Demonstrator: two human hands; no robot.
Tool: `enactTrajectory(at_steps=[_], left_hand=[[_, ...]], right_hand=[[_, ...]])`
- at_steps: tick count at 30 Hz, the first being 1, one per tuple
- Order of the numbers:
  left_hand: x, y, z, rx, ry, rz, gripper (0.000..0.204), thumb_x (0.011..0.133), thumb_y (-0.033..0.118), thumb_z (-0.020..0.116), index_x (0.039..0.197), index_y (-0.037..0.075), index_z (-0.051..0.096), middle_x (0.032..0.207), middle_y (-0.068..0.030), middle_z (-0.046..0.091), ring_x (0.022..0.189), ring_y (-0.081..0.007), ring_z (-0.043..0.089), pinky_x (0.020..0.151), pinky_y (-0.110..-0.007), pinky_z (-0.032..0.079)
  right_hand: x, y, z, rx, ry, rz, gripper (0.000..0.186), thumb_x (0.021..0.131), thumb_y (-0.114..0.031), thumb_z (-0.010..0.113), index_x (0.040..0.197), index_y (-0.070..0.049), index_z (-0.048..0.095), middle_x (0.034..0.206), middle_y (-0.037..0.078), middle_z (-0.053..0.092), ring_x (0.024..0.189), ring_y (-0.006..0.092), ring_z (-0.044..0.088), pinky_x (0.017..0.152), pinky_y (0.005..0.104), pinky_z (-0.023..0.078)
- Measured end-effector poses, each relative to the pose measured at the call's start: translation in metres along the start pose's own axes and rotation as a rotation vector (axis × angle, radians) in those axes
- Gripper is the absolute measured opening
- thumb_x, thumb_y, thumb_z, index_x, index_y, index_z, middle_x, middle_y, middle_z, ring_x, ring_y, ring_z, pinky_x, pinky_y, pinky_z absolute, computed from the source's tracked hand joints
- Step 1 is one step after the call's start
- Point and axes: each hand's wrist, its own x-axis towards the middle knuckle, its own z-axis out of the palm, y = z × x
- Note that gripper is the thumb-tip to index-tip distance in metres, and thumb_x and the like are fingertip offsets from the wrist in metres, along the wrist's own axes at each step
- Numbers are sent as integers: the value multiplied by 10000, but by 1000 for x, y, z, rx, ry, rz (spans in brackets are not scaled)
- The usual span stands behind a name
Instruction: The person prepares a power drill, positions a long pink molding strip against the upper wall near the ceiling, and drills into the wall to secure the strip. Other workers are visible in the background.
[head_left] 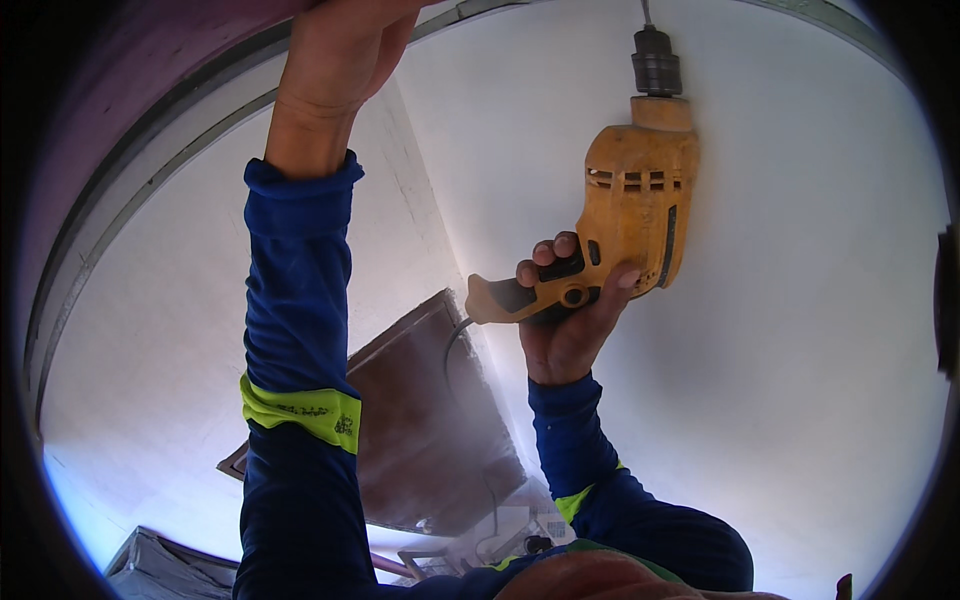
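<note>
My right hand grips the handle of a worn yellow-and-black power drill, fingers curled over it and thumb on the body. The drill points upward; its dark chuck holds a thin bit that runs out of the top of the picture. A cord hangs from the handle's end. My left hand is raised to the top edge beside a pinkish band; its fingers are out of frame, so what it touches is hidden.
White wall surfaces surround the drill, with a metal strip along the top. A brown framed panel sits behind my forearms. Below it are hazy clutter and a grey covered object at lower left.
</note>
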Motion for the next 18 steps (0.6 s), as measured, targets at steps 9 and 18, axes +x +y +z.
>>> enactTrajectory(at_steps=[9, 18], left_hand=[[1, 7, 11, 24, 71, -21, 331, 890, 250, 792, 707, 177, 526, 613, 79, 364, 533, -79, 278, 515, -293, 220], [14, 11, 14, 17, -52, 78, 353, 900, 246, 784, 684, 180, 513, 600, 70, 361, 524, -88, 269, 509, -295, 210]], right_hand=[[0, 0, -1, 72, -39, -27, 613, 899, -664, 656, 1145, -111, 560, 824, -4, 571, 755, 143, 580, 680, 333, 521], [4, -5, -1, -4, -34, -110, 566, 936, -588, 654, 1111, -56, 571, 936, 65, 644, 836, 210, 656, 698, 360, 546]])
